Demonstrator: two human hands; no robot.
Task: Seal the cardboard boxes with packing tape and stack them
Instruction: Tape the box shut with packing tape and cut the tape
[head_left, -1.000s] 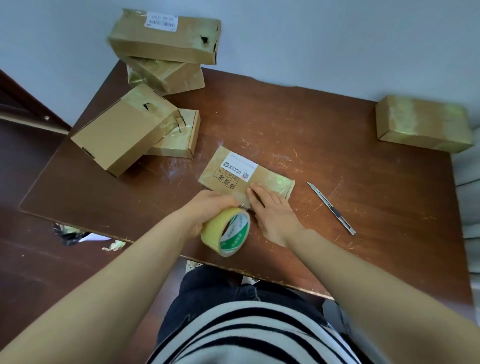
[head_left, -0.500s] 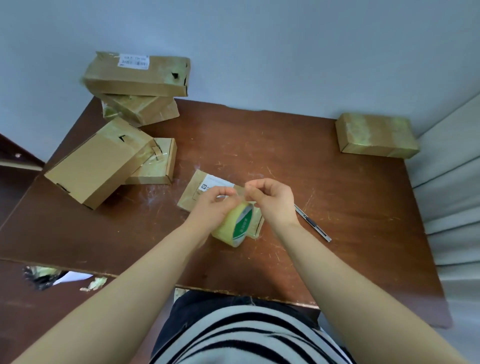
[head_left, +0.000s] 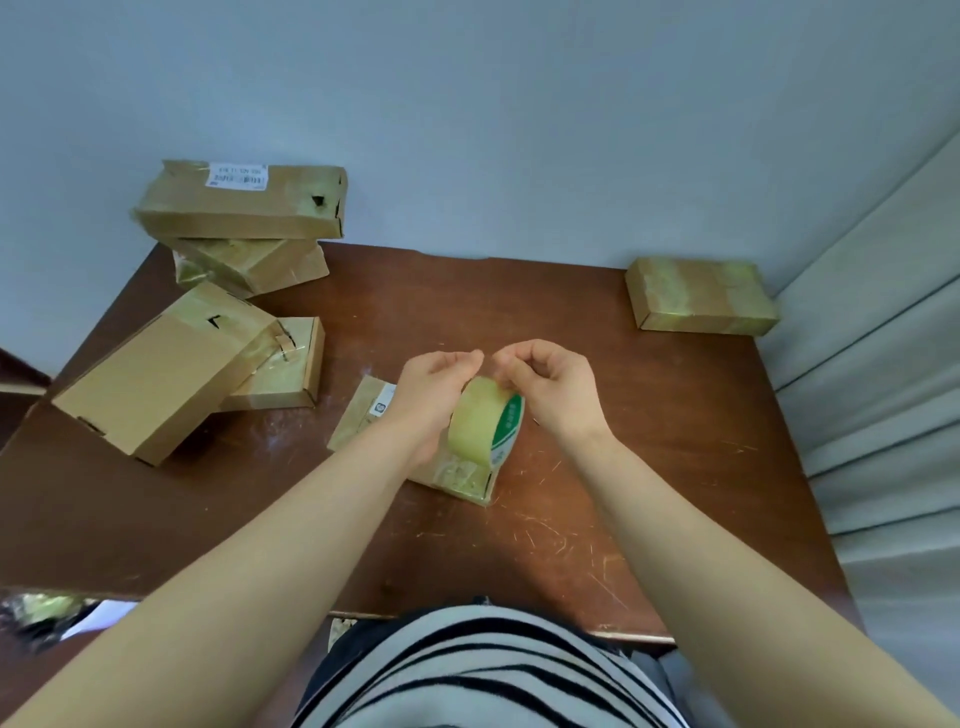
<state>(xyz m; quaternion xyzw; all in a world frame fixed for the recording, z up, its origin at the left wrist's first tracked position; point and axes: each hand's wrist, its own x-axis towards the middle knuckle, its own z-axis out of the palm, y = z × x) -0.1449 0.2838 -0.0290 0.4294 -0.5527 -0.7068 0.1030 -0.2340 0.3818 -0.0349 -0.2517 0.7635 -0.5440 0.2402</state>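
Tape roll (head_left: 485, 423) upright, over flat box (head_left: 358, 423). L hand (head_left: 434, 400) curled round roll's left side. R hand (head_left: 558, 389) pinches at roll's top, prob. picking tape end. Roll: light, rigid, film slick/clingy; grip rim. Box: light, crushable; hold edges.

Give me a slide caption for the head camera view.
Left hand grips a tape roll, right hand picks at it, above a small box on a table.
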